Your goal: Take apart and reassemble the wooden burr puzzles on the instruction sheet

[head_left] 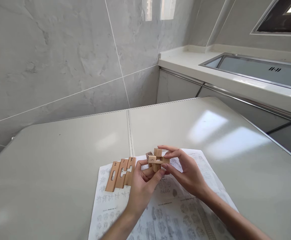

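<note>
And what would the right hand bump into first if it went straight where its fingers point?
The right hand would probably meet the joined wooden pieces first; its fingertips seem to touch them, though depth is unclear.

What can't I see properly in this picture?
All in the head view:
Light-brown wooden block cluster: partly hidden by the left hand and right hand.
Rightmost flat brown wooden strip: lower right side behind the left hand.
White printed paper sheet: near edge cut off by the picture's bottom; small print unreadable.
</note>
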The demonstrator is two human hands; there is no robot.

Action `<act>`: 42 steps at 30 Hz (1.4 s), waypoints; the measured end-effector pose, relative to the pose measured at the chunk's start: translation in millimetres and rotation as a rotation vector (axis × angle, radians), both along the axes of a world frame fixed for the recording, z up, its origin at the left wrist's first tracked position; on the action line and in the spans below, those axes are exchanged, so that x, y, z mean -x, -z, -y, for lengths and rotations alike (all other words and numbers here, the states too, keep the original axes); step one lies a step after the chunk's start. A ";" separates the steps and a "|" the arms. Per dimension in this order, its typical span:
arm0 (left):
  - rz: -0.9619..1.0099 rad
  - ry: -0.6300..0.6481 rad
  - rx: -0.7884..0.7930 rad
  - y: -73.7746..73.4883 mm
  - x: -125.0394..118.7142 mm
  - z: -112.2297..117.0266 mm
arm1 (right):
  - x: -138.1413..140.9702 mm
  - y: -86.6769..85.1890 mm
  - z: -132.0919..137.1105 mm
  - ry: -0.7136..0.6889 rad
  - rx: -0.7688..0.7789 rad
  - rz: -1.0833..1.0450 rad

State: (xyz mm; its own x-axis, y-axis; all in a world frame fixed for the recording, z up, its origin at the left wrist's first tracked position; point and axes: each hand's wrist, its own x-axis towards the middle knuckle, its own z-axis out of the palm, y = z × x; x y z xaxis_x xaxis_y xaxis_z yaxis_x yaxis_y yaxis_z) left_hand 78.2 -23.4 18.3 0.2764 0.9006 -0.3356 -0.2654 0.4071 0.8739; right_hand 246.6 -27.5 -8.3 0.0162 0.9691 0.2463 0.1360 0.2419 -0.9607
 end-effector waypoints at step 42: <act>-0.014 -0.007 -0.024 12.3 5.7 -1.0 | -3.9 2.3 -7.1 -0.016 0.254 -0.466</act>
State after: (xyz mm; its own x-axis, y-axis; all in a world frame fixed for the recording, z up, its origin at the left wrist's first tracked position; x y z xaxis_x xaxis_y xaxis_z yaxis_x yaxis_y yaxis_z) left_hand 72.5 -22.3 5.9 0.2657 0.9101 -0.3180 -0.2553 0.3845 0.8871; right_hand 250.4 -20.4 -10.6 0.0525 0.9983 -0.0263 -0.3216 -0.0080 -0.9468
